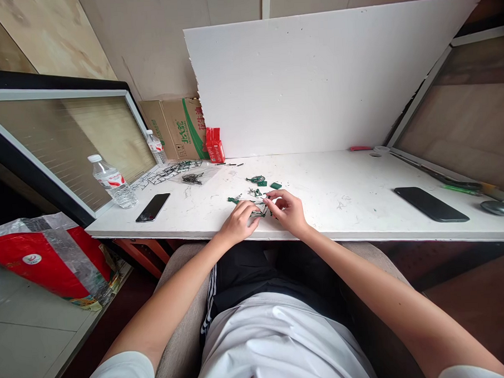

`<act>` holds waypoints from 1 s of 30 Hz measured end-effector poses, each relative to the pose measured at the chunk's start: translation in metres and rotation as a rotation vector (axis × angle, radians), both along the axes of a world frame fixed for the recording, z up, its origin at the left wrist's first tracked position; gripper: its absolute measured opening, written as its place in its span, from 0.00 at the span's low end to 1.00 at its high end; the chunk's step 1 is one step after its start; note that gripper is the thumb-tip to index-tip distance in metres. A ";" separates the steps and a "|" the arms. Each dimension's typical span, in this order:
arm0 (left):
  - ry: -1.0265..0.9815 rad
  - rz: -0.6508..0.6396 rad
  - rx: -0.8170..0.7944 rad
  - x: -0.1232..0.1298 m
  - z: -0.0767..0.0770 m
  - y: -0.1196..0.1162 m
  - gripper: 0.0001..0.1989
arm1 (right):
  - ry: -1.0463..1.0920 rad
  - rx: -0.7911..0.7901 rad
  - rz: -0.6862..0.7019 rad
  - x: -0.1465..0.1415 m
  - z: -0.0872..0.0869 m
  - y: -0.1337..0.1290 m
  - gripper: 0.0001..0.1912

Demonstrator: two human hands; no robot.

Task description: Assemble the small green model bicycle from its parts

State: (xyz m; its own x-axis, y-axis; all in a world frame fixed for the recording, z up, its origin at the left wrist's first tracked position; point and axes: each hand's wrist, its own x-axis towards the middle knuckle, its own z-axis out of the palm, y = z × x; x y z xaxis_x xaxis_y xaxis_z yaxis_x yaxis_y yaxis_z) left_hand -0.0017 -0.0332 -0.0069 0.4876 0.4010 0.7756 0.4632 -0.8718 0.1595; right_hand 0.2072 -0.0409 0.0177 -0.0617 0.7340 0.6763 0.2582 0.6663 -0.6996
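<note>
Close to the table's front edge, my left hand (240,218) has its fingers curled around one side of a small, thin-barred dark green model frame (259,211). At the frame's other side my right hand (289,211) is closed in a pinch, with thumb and forefinger at its upper end. The fingers partly hide the frame, and its finer details are too small to make out. Just beyond the hands lie a small spoked green wheel (257,178), a flat green block (276,185) and several other little green parts.
On the white table (340,207), a phone (153,208) and a water bottle (115,182) stand left, near black sprue frames (171,172) and a plastic bag of parts (192,179). A red box (215,145) is behind. Another phone (430,204) and a mouse (499,208) lie right.
</note>
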 end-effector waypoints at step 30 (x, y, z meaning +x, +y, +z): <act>0.082 -0.014 0.015 0.000 0.001 -0.002 0.08 | -0.001 0.076 -0.031 0.000 0.000 -0.003 0.13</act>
